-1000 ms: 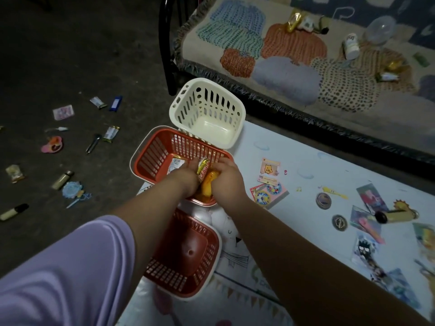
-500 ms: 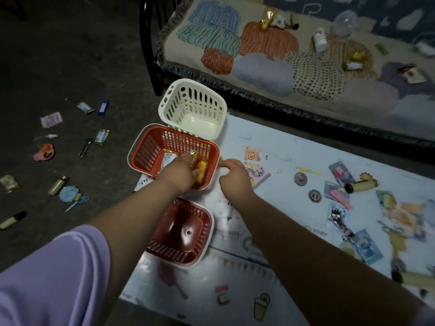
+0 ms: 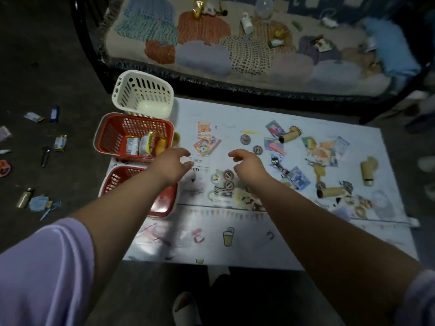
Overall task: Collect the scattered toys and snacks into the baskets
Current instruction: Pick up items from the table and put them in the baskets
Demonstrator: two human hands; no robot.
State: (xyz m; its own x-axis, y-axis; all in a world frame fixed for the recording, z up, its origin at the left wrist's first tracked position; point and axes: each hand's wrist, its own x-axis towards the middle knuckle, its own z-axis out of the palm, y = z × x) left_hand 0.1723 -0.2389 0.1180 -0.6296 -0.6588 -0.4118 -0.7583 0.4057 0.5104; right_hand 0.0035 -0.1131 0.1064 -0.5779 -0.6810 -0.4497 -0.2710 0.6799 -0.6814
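On table (image 3: 294, 243), left forearm (image 3: 131, 196) half-hides near red basket (image 3: 116, 181).

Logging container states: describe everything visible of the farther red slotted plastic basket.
The farther red slotted plastic basket has a pale rim and lattice walls. It stands upright at the white table's left end, between the white slotted basket and the nearer red basket. Silvery and yellow snack packets lie inside. The left hand hovers nearby, not gripping it.
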